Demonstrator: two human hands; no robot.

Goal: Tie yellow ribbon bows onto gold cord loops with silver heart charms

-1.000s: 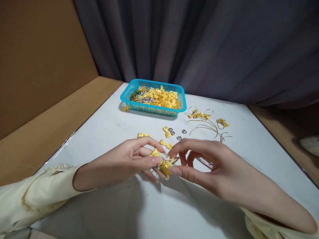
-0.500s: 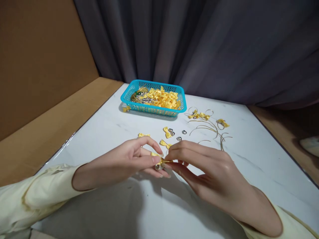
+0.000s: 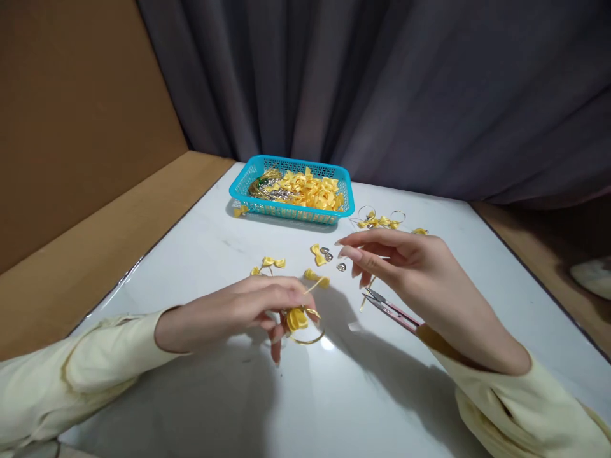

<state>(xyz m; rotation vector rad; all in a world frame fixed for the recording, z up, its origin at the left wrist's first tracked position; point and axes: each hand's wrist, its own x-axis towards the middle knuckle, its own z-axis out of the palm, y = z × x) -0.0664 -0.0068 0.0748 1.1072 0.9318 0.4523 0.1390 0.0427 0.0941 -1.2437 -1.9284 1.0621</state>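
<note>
One white marbled tabletop (image 3: 191, 273) carries the turquoise basket (image 3: 291, 207) far back, probably to leave working space. The right hand (image 3: 420, 273) is raised; from here I cannot tell whether its fingertips hold something thin. Thread snips (image 3: 405, 323) lie under its wrist, conveniently near. The left hand (image 3: 248, 305) pinches one yellow satin bow (image 3: 296, 319), letting its gold cord loop (image 3: 308, 343) stay free.

A marbled white table (image 3: 191, 401) carries a blue basket (image 3: 291, 208).
</note>
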